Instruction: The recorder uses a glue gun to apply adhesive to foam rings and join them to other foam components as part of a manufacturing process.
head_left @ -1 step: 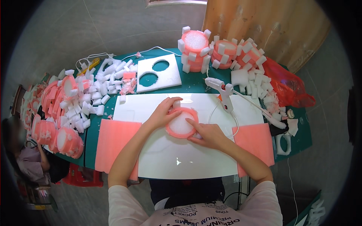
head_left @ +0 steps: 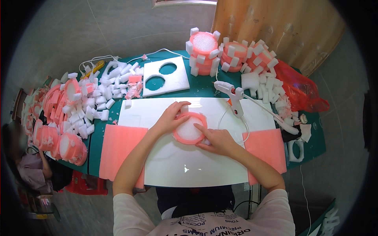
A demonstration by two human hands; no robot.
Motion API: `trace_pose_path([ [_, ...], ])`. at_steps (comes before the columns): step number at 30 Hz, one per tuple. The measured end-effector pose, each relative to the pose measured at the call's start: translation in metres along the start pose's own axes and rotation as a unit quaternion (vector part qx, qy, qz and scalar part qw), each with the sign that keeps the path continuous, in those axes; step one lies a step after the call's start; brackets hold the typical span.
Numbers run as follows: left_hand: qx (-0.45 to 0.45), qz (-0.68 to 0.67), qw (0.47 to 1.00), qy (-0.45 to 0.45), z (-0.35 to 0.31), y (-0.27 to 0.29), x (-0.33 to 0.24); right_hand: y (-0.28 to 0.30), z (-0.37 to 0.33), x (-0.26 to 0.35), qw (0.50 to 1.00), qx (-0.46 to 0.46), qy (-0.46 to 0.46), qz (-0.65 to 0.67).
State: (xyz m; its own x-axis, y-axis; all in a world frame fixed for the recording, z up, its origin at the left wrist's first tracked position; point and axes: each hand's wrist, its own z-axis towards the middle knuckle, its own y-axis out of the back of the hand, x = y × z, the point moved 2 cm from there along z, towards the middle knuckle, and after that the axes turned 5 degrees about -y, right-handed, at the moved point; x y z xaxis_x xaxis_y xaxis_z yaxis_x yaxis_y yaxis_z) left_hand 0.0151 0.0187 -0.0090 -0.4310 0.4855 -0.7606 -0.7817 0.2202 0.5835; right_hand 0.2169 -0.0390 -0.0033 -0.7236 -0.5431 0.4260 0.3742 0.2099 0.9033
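A round foam piece with a pink rim and a white middle (head_left: 186, 131) lies over the white board in front of me. My left hand (head_left: 172, 117) is closed on its upper left side, with the fingers around a small white foam block (head_left: 184, 109) at the rim. From the right, my right hand (head_left: 215, 140) grips the same piece, its thumb over the white face and its fingers low at the edge. Another small white block (head_left: 205, 141) shows partly beside those fingers. A white hot glue gun (head_left: 233, 96) stands just beyond my right hand.
Pink foam sheets (head_left: 122, 147) flank the white board (head_left: 189, 169). Loose white foam blocks (head_left: 100, 98) and pink rings heap at left. A white slab with two round holes (head_left: 179, 80), stacked pink rounds (head_left: 204, 47) and a red plastic bag (head_left: 303, 92) lie behind. Someone sits far left.
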Motion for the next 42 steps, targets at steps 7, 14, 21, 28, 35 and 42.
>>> trace_pose_path([
  [7, 0.004, -0.002, 1.0, 0.012, 0.0005, 0.0007, -0.0029, 0.0021, 0.0006, 0.001, 1.0, 0.011, -0.003, 0.005],
  [14, -0.008, 0.005, 1.0, 0.004, 0.0, -0.0003, 0.0015, -0.0002, 0.0005, -0.0011, 1.0, 0.005, 0.01, 0.003],
  [21, -0.007, 0.005, 1.0, 0.003, 0.0002, -0.0005, 0.0023, 0.0005, 0.0004, -0.0001, 1.0, 0.005, 0.01, 0.0],
  [28, -0.008, 0.003, 1.0, 0.005, -0.0001, -0.0005, 0.0027, -0.0004, 0.0003, -0.0008, 1.0, 0.004, 0.011, 0.0],
  [35, -0.008, 0.002, 1.0, 0.004, -0.0001, -0.0006, 0.0022, -0.0008, -0.0004, -0.0015, 1.0, -0.005, 0.016, 0.003],
  [42, -0.012, 0.002, 1.0, -0.003, -0.0002, -0.0009, 0.003, -0.0002, 0.0, -0.0009, 1.0, -0.001, 0.013, 0.004],
])
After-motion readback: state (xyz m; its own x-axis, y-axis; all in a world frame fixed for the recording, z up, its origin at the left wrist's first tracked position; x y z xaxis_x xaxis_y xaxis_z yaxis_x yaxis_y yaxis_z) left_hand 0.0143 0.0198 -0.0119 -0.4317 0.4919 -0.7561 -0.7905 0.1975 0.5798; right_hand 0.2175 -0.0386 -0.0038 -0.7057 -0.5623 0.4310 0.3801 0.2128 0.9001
